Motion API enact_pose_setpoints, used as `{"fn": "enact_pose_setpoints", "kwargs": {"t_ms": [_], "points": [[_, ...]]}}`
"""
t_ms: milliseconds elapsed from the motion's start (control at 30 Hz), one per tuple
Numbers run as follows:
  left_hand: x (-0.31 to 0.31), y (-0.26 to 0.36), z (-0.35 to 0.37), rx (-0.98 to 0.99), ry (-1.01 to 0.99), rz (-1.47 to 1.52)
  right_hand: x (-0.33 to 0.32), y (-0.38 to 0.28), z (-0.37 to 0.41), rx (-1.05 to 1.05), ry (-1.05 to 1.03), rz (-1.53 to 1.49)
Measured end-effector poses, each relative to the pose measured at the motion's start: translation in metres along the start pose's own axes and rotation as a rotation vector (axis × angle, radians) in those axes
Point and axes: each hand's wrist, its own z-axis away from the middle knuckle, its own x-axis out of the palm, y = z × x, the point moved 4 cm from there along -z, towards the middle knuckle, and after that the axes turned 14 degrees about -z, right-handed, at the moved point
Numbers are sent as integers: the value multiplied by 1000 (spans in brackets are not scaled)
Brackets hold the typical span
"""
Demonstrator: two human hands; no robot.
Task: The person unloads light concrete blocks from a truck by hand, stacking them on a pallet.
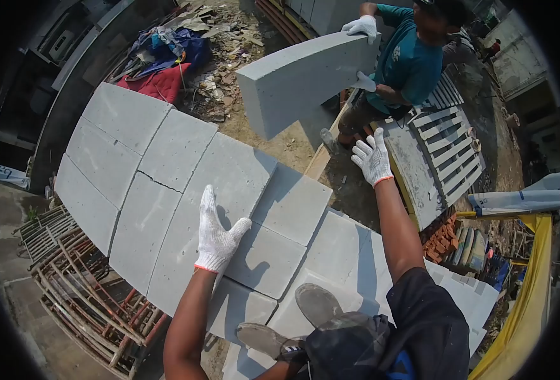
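Observation:
My left hand, in a white knit glove with an orange cuff, is over the stacked light grey concrete blocks. Its thumb stands apart from the fingers, and nothing is in it. Stretched forward to the right is my right hand, gloved the same way, fingers spread and holding nothing. Beyond it, a co-worker in a teal shirt grips a large concrete block with two gloved hands, one on top and one low on its right end. That block is upright and apart from my hands.
My shoes stand on the blocks. Metal scaffold frames lie below on the left. Rubble and a red cloth are behind the stack. A slatted white panel and yellow sheeting are on the right.

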Motion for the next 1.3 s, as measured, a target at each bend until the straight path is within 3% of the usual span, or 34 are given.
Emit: {"fn": "enact_pose_setpoints", "kwargs": {"t_ms": [67, 133, 167, 233, 300, 333, 400, 467, 533, 567, 633, 700, 733, 800, 967, 1033, 1133, 1233, 1300], "points": [[3, 42, -51, 13, 89, 119, 34, -7, -11, 114, -64, -181], [0, 116, -75, 231, 252, 134, 69, 1, -24, 223, -119, -343], [9, 148, -70, 253, 231, 141, 83, 10, -34, 281, -150, -438], [6, 207, -54, 453, 676, 194, 99, 31, -88, 25, -366, -579], [6, 209, -33, 428, 678, 110, 109, 42, -86, -116, -409, -658], [-1, 195, -32, 420, 572, 92, 113, 46, -68, -140, -383, -669], [-29, 157, -16, 271, 573, 24, 132, 45, -2, -41, -302, -599], [-61, 116, 7, 115, 439, 352, 124, 50, 31, -11, -248, -576], [-88, 95, 47, -235, 397, 585, 117, 59, 39, 286, -402, -924], [-98, 84, 64, -340, 364, 622, 115, 68, 41, 287, -412, -922], [-120, 60, 101, -453, 262, 598, 106, 105, 55, 193, -109, -590], [-136, 32, 143, -549, 168, 581, 94, 111, 107, 178, -13, -348], [-146, 21, 169, -606, 109, 564, 78, 126, 133, 414, -15, -361], [-152, 2, 230, -719, -6, 582, 64, 126, 186, 511, 65, -264], [-104, 8, 321, -921, -43, 903, -4, 130, 212, 548, 29, -113], [-69, -10, 339, -924, -184, 917, -6, 130, 214, 544, 14, -39], [-28, -35, 350, -1027, -151, 1116, -11, 131, 210, 481, 41, 154], [-16, -53, 345, -1002, -39, 1277, -18, 142, 209, 416, 61, 322], [-19, -65, 331, -969, 8, 1335, -11, 143, 203, 315, 22, 590]]}}
